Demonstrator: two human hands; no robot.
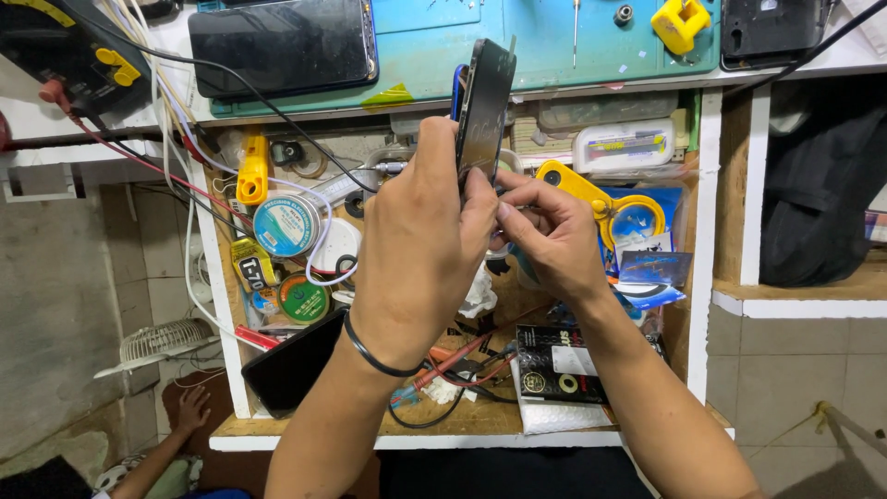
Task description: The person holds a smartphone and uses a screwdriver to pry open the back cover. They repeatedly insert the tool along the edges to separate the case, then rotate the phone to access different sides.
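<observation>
Left of your left grip (420,245) lies a round blue-labelled tin (285,224); below your right grip (545,236), a black packet (558,365); beyond, a dark tablet screen (282,44)

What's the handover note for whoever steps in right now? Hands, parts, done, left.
Left hand: grips a dark phone edge-on, upright, above the open drawer.
Right hand: fingertips pinched at the phone's lower edge; whether they hold a tool is hidden.
Nearby: second dark phone flat on the teal mat; yellow clamp at the mat's far end; solder reels and red wires in the drawer.
Done: phone is lifted off the bench.
Left: cannot tell how far the edge work has got.
</observation>
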